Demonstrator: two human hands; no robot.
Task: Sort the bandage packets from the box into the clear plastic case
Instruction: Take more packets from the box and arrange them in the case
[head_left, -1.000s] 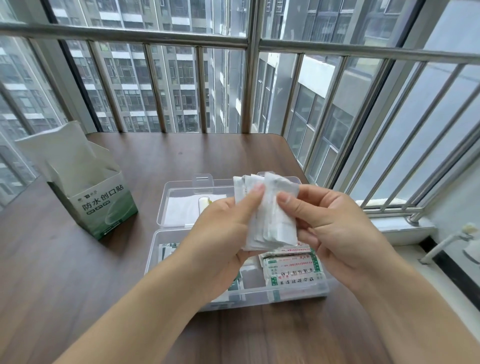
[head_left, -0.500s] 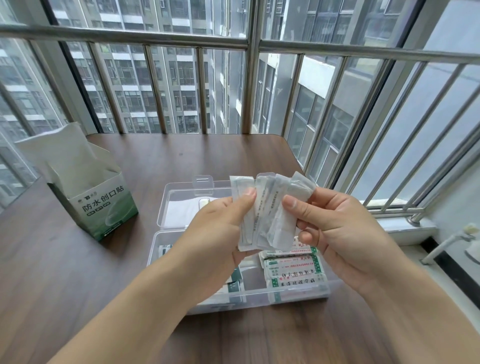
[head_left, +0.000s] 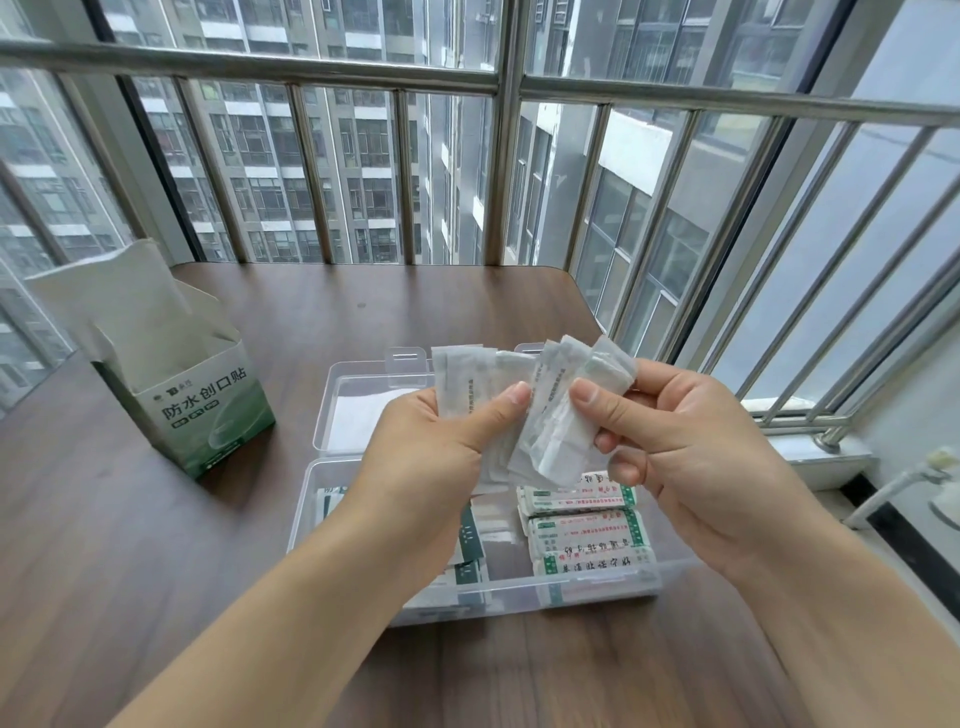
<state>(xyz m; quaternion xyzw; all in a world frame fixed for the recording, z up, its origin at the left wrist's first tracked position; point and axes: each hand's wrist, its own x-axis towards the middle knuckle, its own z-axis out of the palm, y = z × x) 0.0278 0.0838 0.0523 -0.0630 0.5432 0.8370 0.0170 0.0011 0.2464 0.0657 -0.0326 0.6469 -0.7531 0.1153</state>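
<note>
Packets: a fanned bunch of thin white paper-wrapped bandage packets (head_left: 524, 410), held in the air above the case.
Left grip: left hand (head_left: 436, 452) pinches the left part of the fan, thumb on top.
Right grip: right hand (head_left: 691, 457) pinches the right part.
Case: clear plastic hinged case (head_left: 311, 499) lies open on the brown wooden surface (head_left: 156, 545), partly filled.
Box: green-and-white cardboard box (head_left: 202, 410) stands open, well left.
Handling: likely light, limp, slippery against each other; pinch across the flat middle.

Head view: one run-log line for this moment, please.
left hand: holds white bandage packets | right hand: pinches others | over open clear plastic case
</note>
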